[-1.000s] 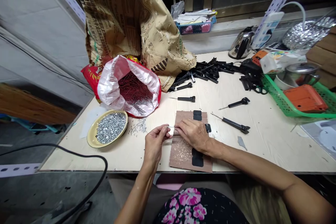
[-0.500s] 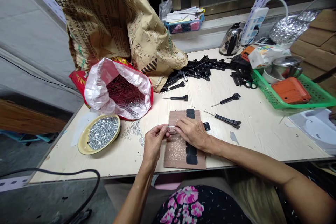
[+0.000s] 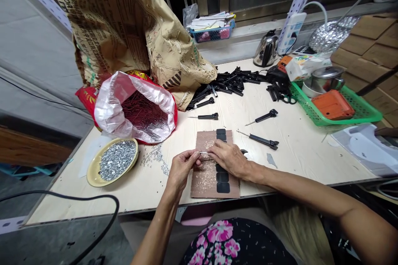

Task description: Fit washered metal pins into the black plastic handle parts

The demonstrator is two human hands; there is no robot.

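My left hand (image 3: 182,168) and my right hand (image 3: 228,158) meet over a brown board (image 3: 205,180) at the table's near edge. Both pinch a thin metal pin (image 3: 203,153) that runs between the fingertips. My right hand lies on the board and covers part of a black handle piece (image 3: 243,152). Black pads (image 3: 223,182) sit in a row on the board. A yellow dish of small silver nuts (image 3: 113,160) stands to the left, with loose nuts (image 3: 154,157) scattered beside it.
An open red and white bag of pins (image 3: 139,109) leans on a big brown paper sack (image 3: 130,29). Black handled tools (image 3: 261,140) lie singly and in a pile (image 3: 230,83). A green basket (image 3: 338,109), a kettle (image 3: 265,51) and a black cable (image 3: 77,198) are around.
My hands stay together on the pin. The camera has shifted, so the whole table slides left and down in view; the hands barely move on the board.
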